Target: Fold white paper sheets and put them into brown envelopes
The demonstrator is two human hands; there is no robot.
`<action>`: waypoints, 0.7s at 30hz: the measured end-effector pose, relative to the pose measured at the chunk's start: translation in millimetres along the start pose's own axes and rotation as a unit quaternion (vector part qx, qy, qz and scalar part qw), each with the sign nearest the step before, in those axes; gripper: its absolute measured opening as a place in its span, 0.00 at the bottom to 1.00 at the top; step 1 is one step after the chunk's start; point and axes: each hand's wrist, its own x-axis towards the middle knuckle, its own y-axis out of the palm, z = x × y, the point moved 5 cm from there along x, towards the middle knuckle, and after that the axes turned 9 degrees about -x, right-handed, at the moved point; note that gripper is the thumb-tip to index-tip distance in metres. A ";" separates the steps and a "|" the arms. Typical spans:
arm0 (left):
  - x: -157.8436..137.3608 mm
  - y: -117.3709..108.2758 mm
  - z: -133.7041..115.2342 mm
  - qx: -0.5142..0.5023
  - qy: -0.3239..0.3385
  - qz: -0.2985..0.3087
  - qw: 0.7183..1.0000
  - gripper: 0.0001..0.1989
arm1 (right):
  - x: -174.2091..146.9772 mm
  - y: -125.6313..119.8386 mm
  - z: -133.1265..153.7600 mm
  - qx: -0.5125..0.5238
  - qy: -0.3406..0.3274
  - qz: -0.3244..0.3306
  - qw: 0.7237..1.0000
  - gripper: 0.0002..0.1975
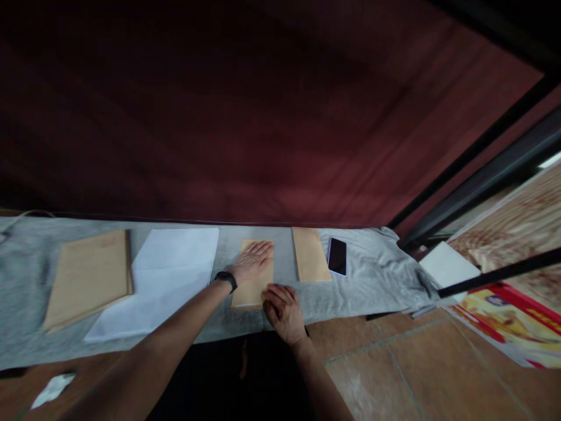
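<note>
A narrow brown paper envelope [252,286] lies flat on the grey cloth in front of me, with a thin white strip showing along its near edge. My left hand [252,263], wearing a black wristband, presses on its upper part with the palm down and fingers stretched out. My right hand [284,310] rests at the envelope's lower right edge, its fingers loosely bent and touching the side. To the right is a second brown paper piece [312,255] of similar shape, apart from both hands.
Beside that piece lies a phone [337,256]. White sheets [170,269] and a stack of larger brown paper [90,272] are on the left. The grey cloth [368,280] covers a long surface against a dark red curtain [263,146]. A colourful box [512,321] stands at the right.
</note>
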 end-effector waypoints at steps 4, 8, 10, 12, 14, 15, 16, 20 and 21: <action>-11.7 4.7 -4.1 -0.003 0.003 0.013 1.000 0.29 | -0.1 -0.1 -1.0 0.003 0.002 0.005 1.000 0.17; -24.9 7.4 -11.4 -0.015 0.002 0.027 1.000 0.30 | -2.0 1.3 -3.5 0.006 0.000 0.010 1.000 0.18; -32.7 9.3 -15.1 -0.021 0.004 0.037 0.999 0.30 | -3.1 2.3 -4.5 0.007 -0.003 0.011 1.000 0.18; -41.2 10.6 -18.7 -0.029 0.008 0.043 0.999 0.30 | -4.0 3.3 -5.5 0.009 -0.003 0.012 1.000 0.19; -50.2 11.1 -22.9 -0.036 0.013 0.046 0.998 0.30 | -4.6 4.3 -6.4 0.009 -0.002 0.012 1.000 0.19; -54.9 11.2 -25.3 -0.039 0.015 0.048 0.998 0.29 | -4.8 4.8 -6.7 0.009 -0.001 0.011 1.000 0.19; -59.7 11.2 -27.9 -0.041 0.017 0.050 0.998 0.29 | -5.0 5.1 -7.0 0.010 -0.001 0.010 1.000 0.19; -80.9 10.3 -38.8 -0.046 0.017 0.053 0.997 0.29 | -5.3 5.4 -7.6 0.016 0.006 0.002 1.000 0.19; -86.5 9.9 -41.1 -0.045 0.018 0.052 0.997 0.29 | -5.4 5.3 -7.6 0.016 0.007 0.000 1.000 0.18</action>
